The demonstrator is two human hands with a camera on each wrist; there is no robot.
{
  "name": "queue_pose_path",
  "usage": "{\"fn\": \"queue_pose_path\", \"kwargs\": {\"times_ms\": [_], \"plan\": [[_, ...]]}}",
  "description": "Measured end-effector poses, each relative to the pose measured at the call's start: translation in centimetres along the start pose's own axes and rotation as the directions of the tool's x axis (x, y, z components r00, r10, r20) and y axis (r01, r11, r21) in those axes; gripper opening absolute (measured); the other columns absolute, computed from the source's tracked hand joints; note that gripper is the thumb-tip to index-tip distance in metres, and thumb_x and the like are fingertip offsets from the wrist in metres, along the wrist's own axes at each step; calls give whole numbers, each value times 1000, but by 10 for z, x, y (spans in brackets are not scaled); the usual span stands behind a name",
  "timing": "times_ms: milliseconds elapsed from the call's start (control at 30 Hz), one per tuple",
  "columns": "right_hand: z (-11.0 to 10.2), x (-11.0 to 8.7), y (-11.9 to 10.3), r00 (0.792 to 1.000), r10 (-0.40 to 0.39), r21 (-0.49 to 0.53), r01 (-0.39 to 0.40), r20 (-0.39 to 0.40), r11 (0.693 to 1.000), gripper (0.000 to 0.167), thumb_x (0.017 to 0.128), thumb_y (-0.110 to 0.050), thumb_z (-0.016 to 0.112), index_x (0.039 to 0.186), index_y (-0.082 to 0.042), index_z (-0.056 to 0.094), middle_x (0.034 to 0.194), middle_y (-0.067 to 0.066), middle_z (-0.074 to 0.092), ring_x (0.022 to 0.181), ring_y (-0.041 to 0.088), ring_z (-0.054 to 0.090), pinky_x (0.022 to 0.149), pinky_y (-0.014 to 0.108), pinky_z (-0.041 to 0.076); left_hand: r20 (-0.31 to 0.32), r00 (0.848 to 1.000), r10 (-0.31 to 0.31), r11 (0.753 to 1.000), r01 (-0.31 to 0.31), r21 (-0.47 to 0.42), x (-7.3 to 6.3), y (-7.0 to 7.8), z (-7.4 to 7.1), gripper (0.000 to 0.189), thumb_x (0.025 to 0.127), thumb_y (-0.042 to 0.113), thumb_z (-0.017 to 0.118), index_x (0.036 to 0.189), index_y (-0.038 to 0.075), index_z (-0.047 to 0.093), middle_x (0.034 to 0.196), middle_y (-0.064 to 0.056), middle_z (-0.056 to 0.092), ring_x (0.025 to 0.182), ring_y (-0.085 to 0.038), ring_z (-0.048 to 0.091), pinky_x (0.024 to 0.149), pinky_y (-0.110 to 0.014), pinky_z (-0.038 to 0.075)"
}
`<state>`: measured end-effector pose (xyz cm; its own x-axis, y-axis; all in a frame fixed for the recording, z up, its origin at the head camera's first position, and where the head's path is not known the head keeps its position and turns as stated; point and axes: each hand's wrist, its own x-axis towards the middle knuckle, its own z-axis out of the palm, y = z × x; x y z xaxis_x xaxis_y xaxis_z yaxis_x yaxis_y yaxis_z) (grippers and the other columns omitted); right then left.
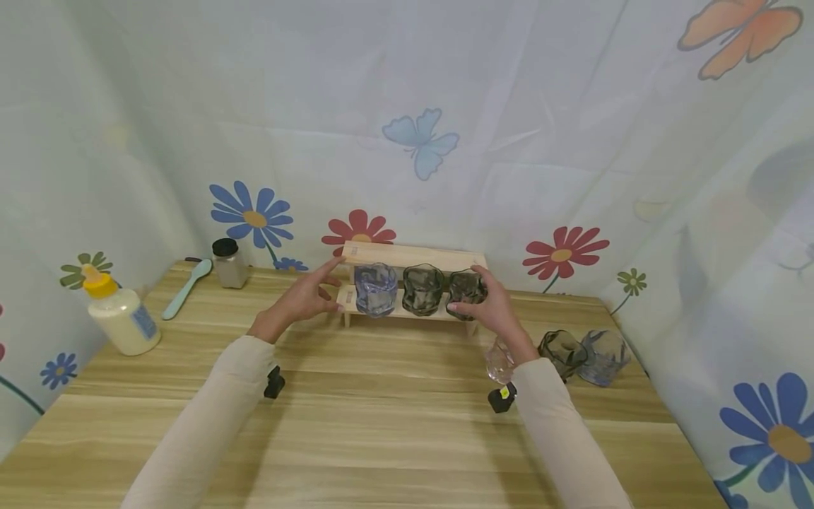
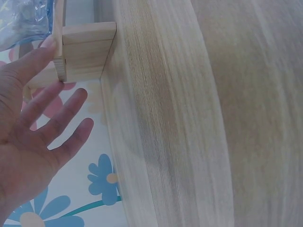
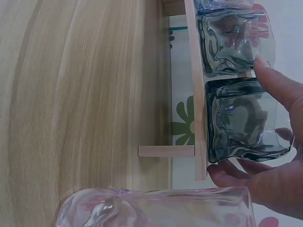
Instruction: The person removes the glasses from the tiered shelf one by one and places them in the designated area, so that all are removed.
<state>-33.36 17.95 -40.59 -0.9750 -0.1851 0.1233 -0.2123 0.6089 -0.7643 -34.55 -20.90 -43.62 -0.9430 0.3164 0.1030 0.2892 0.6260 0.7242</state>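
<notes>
A small two-tier wooden shelf (image 1: 413,253) stands at the back of the table. On its lower step sit a bluish clear glass (image 1: 376,290), a smoky grey glass (image 1: 422,290) and a second smoky grey glass (image 3: 244,120) at the right end. My right hand (image 1: 498,309) grips that right-end glass, thumb in front and fingers round its outer side. My left hand (image 1: 304,295) is at the shelf's left end. In the left wrist view its thumb and index finger touch the end of the step, with the other fingers (image 2: 71,109) extended.
A pink glass (image 1: 499,362), a smoky glass (image 1: 562,352) and a bluish glass (image 1: 604,357) stand at the right, by my right forearm. At the left are a yellow-capped bottle (image 1: 127,322), a pale green spoon (image 1: 186,290) and a black-lidded jar (image 1: 229,265). A flowered curtain hangs behind.
</notes>
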Motion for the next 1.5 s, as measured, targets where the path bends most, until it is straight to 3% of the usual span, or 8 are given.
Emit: {"fn": "queue_pose_path", "kwargs": {"times_ms": [1033,1500], "plan": [[5,10,4,1000,17,-44,-17,-12,999,95,80,-20,85,157,-17,29,162,20,28,148,42,28,115,60,32,-2,1000,23,1000,-23,0,2,-2,1,100,85,10,80,161,26,18,138,-29,57,102,-41,70,85,-50,57],[6,7,6,1000,5,-72,-7,-27,997,92,81,-23,84,156,-20,32,164,14,28,150,39,27,115,60,31,-1,1000,22,1000,-22,-2,1,-3,1,100,85,8,79,161,26,18,139,-29,56,101,-40,70,85,-50,57]]}}
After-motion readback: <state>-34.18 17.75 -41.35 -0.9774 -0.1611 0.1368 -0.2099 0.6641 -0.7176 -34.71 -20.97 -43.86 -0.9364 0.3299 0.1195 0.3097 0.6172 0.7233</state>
